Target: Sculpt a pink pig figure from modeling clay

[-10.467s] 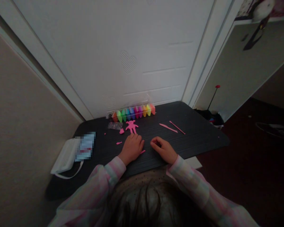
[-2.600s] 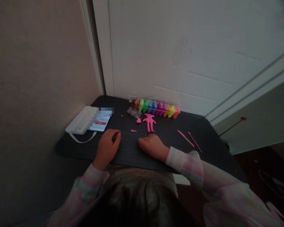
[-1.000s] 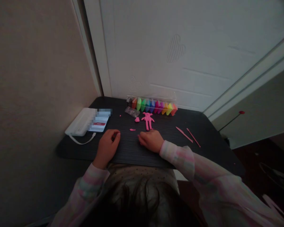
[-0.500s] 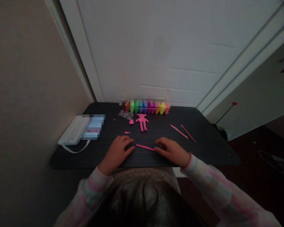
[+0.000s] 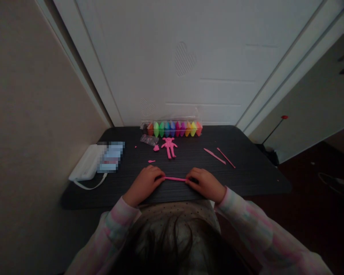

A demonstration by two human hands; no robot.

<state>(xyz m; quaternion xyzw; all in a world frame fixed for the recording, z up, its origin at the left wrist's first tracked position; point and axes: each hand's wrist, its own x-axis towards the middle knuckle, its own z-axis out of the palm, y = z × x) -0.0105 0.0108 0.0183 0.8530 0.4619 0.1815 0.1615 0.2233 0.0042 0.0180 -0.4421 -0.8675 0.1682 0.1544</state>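
A thin pink clay strip (image 5: 174, 178) lies sideways near the front of the dark table. My left hand (image 5: 145, 183) pinches its left end, and my right hand (image 5: 205, 183) pinches the other end. Behind it lies a flat pink clay figure (image 5: 169, 147) with arms, legs and rounded ears. Beside the figure is a small pink clay lump (image 5: 156, 148). A small pink scrap (image 5: 151, 161) rests just beyond my left hand.
Two pink modelling tools, a flat blade (image 5: 215, 156) and a thin stick (image 5: 226, 157), lie to the right. Bright clay packets (image 5: 172, 129) line the table's back, by a crumpled clear wrapper (image 5: 149, 140). At left sit a white device (image 5: 87, 162) with a cable and a blurred-out card (image 5: 111, 157).
My left hand has closed on the strip's left end, where it was apart before. My right hand keeps the right end, and the strip now lies more level. The view has shifted slightly.
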